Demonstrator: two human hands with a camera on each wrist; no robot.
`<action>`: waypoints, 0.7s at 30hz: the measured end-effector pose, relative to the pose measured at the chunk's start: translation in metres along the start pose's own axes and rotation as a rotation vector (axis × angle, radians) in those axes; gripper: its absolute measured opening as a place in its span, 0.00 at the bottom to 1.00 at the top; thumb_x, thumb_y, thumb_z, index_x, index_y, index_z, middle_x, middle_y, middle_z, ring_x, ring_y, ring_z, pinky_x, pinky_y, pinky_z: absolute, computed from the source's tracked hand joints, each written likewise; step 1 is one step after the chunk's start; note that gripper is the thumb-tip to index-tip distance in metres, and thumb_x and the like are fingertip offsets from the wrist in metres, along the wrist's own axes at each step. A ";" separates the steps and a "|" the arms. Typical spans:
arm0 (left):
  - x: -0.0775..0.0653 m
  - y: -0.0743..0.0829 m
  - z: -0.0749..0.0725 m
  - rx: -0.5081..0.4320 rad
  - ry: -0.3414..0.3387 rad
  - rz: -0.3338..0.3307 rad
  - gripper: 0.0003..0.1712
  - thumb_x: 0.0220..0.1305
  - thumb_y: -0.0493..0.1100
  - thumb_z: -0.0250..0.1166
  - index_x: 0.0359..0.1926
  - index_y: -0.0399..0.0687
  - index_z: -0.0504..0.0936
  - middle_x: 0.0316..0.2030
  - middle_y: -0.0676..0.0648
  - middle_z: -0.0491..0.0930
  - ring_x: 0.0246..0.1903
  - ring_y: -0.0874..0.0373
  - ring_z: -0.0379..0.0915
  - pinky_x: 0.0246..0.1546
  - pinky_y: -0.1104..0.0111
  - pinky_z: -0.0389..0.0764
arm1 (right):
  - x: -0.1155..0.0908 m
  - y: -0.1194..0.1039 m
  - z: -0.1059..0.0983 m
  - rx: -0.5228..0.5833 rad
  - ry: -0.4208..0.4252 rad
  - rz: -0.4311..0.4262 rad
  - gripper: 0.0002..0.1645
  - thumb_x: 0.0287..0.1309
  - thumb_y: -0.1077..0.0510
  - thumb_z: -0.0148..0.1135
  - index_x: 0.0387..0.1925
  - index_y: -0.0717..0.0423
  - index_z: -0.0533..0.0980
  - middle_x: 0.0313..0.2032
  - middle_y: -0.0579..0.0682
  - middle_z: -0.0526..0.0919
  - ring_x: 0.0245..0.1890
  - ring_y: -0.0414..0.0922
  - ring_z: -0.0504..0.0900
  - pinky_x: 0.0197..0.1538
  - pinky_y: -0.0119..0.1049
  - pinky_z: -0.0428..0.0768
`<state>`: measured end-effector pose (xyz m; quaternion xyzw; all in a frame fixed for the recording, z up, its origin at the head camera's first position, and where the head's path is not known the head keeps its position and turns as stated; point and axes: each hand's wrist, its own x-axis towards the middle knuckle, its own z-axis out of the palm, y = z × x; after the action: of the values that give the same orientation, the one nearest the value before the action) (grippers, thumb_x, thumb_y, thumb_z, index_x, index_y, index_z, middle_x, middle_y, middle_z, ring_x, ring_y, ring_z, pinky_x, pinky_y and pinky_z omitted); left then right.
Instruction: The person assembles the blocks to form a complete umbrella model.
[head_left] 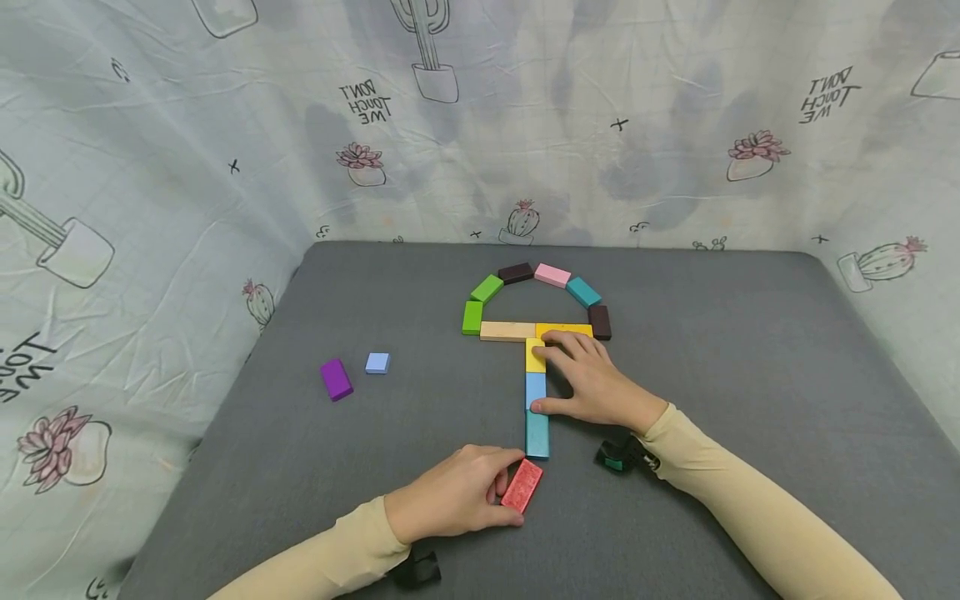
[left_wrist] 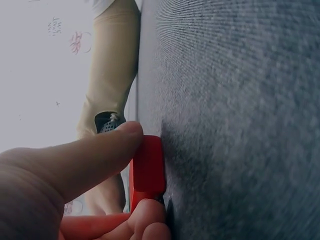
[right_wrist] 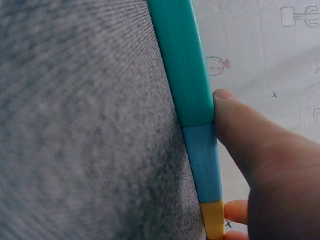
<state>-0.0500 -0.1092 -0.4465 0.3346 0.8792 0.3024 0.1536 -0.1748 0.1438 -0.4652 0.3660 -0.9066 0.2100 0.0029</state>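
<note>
Between thumb and fingertips my left hand (head_left: 453, 492) holds a red block (head_left: 522, 486), which lies tilted just below a straight column of blocks. The column runs from a teal block (head_left: 537, 435) through a light blue block (head_left: 536, 390) to a yellow block (head_left: 535, 356). My right hand (head_left: 600, 385) spans this column. Its thumb (right_wrist: 235, 117) rests where teal and blue meet, while the fingertips lie on the yellow block and by the yellow bar (head_left: 564, 330) above. In the left wrist view, the thumb presses one end of the red block (left_wrist: 149, 165).
A natural wood bar (head_left: 507, 332) continues the yellow bar leftward. Above them arches a row of green (head_left: 472, 317), dark brown (head_left: 515, 273), pink (head_left: 552, 276) and teal (head_left: 583, 292) blocks. A purple block (head_left: 337, 380) and a small blue block (head_left: 377, 363) lie left on the grey table (head_left: 712, 333).
</note>
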 end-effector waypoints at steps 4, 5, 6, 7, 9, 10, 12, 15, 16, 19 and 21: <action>0.002 0.001 0.002 -0.034 0.002 -0.035 0.37 0.57 0.48 0.81 0.63 0.36 0.79 0.25 0.59 0.73 0.21 0.75 0.62 0.24 0.80 0.68 | 0.000 -0.002 -0.001 0.009 -0.007 0.009 0.51 0.58 0.32 0.73 0.73 0.54 0.69 0.74 0.60 0.63 0.74 0.65 0.60 0.71 0.71 0.57; 0.002 0.001 0.002 -0.041 0.002 -0.045 0.37 0.57 0.48 0.81 0.63 0.36 0.79 0.25 0.59 0.73 0.21 0.75 0.62 0.24 0.80 0.68 | 0.000 -0.002 -0.001 0.010 -0.008 0.010 0.51 0.58 0.32 0.73 0.73 0.54 0.69 0.74 0.60 0.63 0.74 0.65 0.59 0.71 0.71 0.57; 0.003 0.002 0.002 -0.046 0.004 -0.054 0.37 0.57 0.48 0.81 0.63 0.36 0.79 0.24 0.60 0.73 0.21 0.75 0.63 0.24 0.80 0.68 | 0.000 -0.002 -0.001 0.012 -0.009 0.012 0.51 0.58 0.32 0.73 0.73 0.54 0.69 0.75 0.60 0.63 0.74 0.65 0.59 0.71 0.71 0.56; 0.003 0.003 0.003 -0.048 0.008 -0.060 0.37 0.57 0.48 0.81 0.63 0.36 0.80 0.24 0.60 0.73 0.21 0.75 0.63 0.24 0.80 0.68 | 0.000 -0.002 -0.001 0.013 -0.009 0.013 0.51 0.58 0.32 0.73 0.73 0.54 0.70 0.75 0.60 0.63 0.74 0.64 0.59 0.71 0.71 0.56; 0.004 0.004 0.004 -0.050 0.015 -0.075 0.37 0.57 0.49 0.81 0.63 0.36 0.80 0.23 0.60 0.74 0.21 0.75 0.63 0.24 0.79 0.69 | 0.000 -0.002 -0.001 0.013 -0.007 0.012 0.51 0.58 0.32 0.73 0.73 0.54 0.70 0.75 0.60 0.63 0.74 0.64 0.59 0.71 0.71 0.56; 0.004 0.005 0.005 -0.050 0.019 -0.081 0.37 0.56 0.49 0.82 0.62 0.36 0.80 0.23 0.60 0.74 0.21 0.75 0.63 0.24 0.79 0.69 | 0.000 -0.002 -0.001 0.012 -0.007 0.012 0.51 0.58 0.31 0.73 0.73 0.54 0.70 0.75 0.60 0.63 0.74 0.64 0.59 0.71 0.71 0.56; 0.004 0.006 0.006 -0.050 0.026 -0.090 0.37 0.56 0.49 0.82 0.62 0.36 0.80 0.23 0.60 0.74 0.21 0.75 0.64 0.23 0.79 0.69 | 0.001 -0.002 -0.001 0.011 -0.005 0.011 0.51 0.57 0.31 0.73 0.73 0.54 0.70 0.75 0.59 0.63 0.74 0.64 0.59 0.71 0.71 0.56; 0.005 0.007 0.007 -0.043 0.034 -0.098 0.37 0.55 0.49 0.82 0.61 0.35 0.81 0.22 0.61 0.74 0.21 0.75 0.64 0.23 0.79 0.69 | 0.001 -0.002 -0.001 0.008 0.000 0.010 0.51 0.57 0.31 0.73 0.73 0.53 0.70 0.75 0.59 0.63 0.74 0.64 0.60 0.71 0.71 0.56; 0.005 0.007 0.007 -0.042 0.037 -0.097 0.37 0.55 0.49 0.82 0.61 0.35 0.81 0.22 0.61 0.74 0.21 0.75 0.64 0.23 0.80 0.69 | 0.001 -0.001 -0.001 0.007 0.001 0.010 0.51 0.57 0.31 0.73 0.73 0.53 0.70 0.75 0.59 0.64 0.74 0.63 0.60 0.71 0.71 0.57; 0.005 0.007 0.007 -0.036 0.041 -0.095 0.37 0.55 0.49 0.82 0.61 0.35 0.81 0.22 0.62 0.73 0.21 0.76 0.64 0.23 0.80 0.69 | 0.001 -0.002 -0.001 0.010 0.005 0.009 0.51 0.57 0.31 0.73 0.73 0.53 0.70 0.74 0.59 0.64 0.74 0.63 0.60 0.71 0.71 0.57; 0.005 0.006 0.007 -0.033 0.044 -0.091 0.37 0.55 0.49 0.82 0.61 0.35 0.81 0.22 0.62 0.73 0.21 0.76 0.64 0.23 0.80 0.69 | 0.001 -0.002 -0.001 0.013 0.007 0.009 0.51 0.57 0.31 0.73 0.73 0.53 0.70 0.74 0.59 0.64 0.74 0.63 0.60 0.70 0.71 0.57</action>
<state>-0.0471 -0.0988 -0.4482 0.2848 0.8916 0.3168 0.1535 -0.1744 0.1428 -0.4633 0.3612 -0.9068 0.2171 0.0027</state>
